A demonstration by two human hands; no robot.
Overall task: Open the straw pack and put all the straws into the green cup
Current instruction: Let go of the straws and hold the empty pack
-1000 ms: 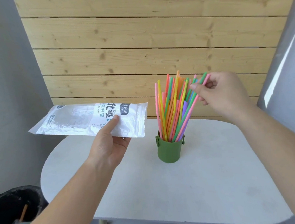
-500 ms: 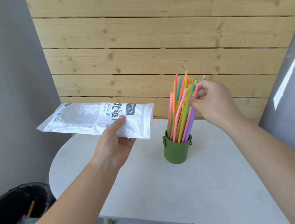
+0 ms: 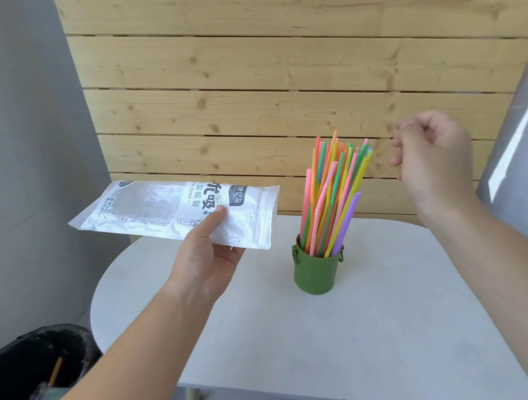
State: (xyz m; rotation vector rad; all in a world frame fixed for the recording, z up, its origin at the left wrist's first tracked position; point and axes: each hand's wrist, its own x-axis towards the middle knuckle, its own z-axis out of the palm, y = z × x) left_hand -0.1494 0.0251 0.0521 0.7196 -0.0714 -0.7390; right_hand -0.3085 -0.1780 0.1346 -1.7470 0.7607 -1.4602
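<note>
Apparently finished — straws (image 3: 329, 200) fill the green cup (image 3: 315, 273); left hand (image 3: 204, 262) holds the flat straw pack (image 3: 161, 212), right hand (image 3: 434, 159) loosely curled, empty.

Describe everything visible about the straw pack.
The pack is a flat, translucent white plastic bag with black print and a dark label. It looks empty. The left hand pinches it near one end, thumb on top, holding it roughly level in the air above the left side of the table. Nothing else touches it.
</note>
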